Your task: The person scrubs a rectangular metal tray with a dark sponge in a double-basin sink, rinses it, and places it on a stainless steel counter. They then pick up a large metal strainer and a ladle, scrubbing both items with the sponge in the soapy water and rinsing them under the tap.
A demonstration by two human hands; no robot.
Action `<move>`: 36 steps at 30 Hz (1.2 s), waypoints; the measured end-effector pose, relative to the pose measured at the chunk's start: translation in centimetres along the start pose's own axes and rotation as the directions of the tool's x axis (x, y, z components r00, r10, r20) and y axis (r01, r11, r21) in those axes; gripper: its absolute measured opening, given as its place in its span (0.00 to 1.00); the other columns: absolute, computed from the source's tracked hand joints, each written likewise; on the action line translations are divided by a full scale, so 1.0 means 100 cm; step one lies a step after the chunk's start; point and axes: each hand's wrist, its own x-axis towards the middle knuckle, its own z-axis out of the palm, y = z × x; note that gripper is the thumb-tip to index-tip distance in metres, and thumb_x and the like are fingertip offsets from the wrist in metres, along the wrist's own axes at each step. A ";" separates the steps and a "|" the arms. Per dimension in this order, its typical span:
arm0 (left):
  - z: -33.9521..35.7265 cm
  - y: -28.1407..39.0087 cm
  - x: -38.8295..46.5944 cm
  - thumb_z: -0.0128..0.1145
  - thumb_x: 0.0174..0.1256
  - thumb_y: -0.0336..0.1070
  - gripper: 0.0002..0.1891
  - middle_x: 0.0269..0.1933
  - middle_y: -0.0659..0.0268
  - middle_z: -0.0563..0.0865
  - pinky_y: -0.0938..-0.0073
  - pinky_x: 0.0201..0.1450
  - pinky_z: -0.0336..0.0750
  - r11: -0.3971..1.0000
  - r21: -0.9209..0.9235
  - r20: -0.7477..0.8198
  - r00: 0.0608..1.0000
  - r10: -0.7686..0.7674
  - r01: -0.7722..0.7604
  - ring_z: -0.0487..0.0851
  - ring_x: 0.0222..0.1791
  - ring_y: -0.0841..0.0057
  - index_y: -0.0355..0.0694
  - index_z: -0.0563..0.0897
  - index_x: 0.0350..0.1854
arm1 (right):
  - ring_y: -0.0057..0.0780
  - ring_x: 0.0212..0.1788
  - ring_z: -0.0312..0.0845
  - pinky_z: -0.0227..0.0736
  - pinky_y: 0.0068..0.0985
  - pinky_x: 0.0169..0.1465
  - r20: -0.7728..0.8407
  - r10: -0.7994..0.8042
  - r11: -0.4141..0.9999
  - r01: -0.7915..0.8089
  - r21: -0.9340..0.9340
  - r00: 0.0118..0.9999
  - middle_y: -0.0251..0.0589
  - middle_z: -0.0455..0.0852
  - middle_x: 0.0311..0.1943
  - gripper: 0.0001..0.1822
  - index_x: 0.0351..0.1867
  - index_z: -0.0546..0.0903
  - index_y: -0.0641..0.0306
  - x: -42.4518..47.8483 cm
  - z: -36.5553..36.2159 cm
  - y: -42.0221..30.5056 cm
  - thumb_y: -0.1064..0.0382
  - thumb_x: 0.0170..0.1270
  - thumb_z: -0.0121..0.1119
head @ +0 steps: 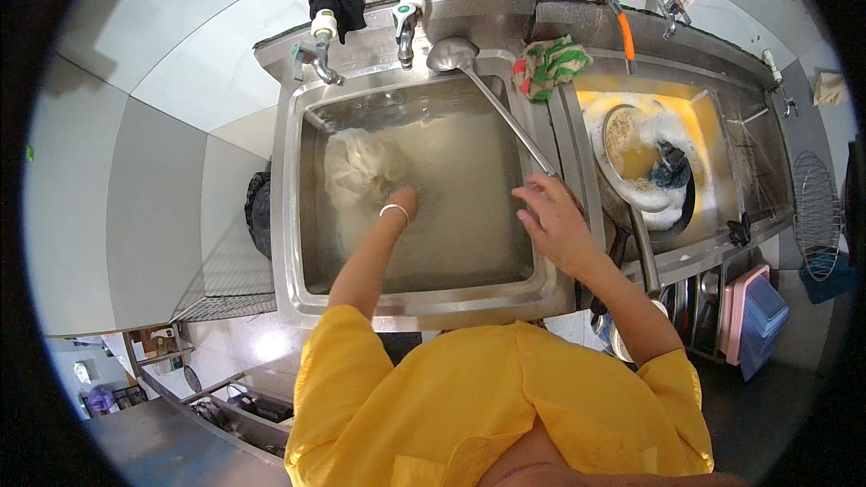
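My left hand (402,203), with a white bangle at the wrist, dips into cloudy water (460,216) in a stainless steel sink (291,216). Its fingers are under the surface, so what they hold is hidden. Just beyond it, a pale, thin bag or cloth (362,162) bulges up out of the water. Over the sink's right rim, my right hand (555,223) has its fingers apart and grips nothing. Beside and partly behind those fingers runs the handle of a metal ladle (504,111), whose bowl rests on the back rim.
Several taps, including a middle one (406,20), project from the back wall. A striped cloth (551,67) lies between the basins. To the right, a soapy basin (707,128) holds pans (636,206) and a dark cloth (670,166). Pink and blue plastic containers (758,318) stand below.
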 end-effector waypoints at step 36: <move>0.122 -0.034 0.088 0.61 0.61 0.37 0.23 0.56 0.47 0.81 0.56 0.59 0.73 0.827 -0.523 0.036 0.975 -0.221 0.207 0.79 0.57 0.51 0.39 0.75 0.59 | 0.44 0.50 0.76 0.72 0.34 0.56 0.004 0.178 0.983 -0.178 0.047 0.984 0.49 0.71 0.56 0.13 0.50 0.79 0.65 -0.028 -0.009 0.005 0.71 0.63 0.59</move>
